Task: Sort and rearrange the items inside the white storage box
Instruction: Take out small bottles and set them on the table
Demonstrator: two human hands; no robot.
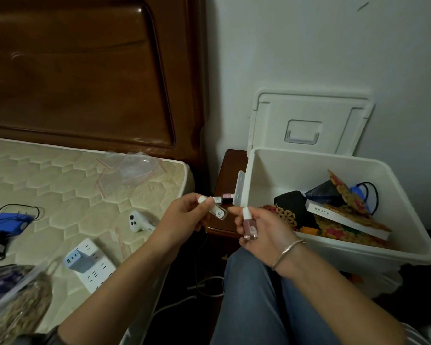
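The white storage box (339,247) stands open at the right, its lid (309,120) leaning on the wall behind it. Inside lie a white book (343,219), woven floral mats (351,210), a black pouch (290,202) and a blue item (357,191). My left hand (184,217) pinches a pale nail polish bottle (217,210), left of the box. Just to its right, my right hand (261,235) grips a pink nail polish bottle (249,226) with a white cap. Another small pink bottle (225,196) sits on the nightstand behind my hands.
A dark wooden nightstand (228,170) stands between the bed and the box. On the mattress (60,180) lie clear zip bags (130,170), a white controller (137,221), a power strip with charger (90,263), a blue device (6,222) and a bagged item (13,300).
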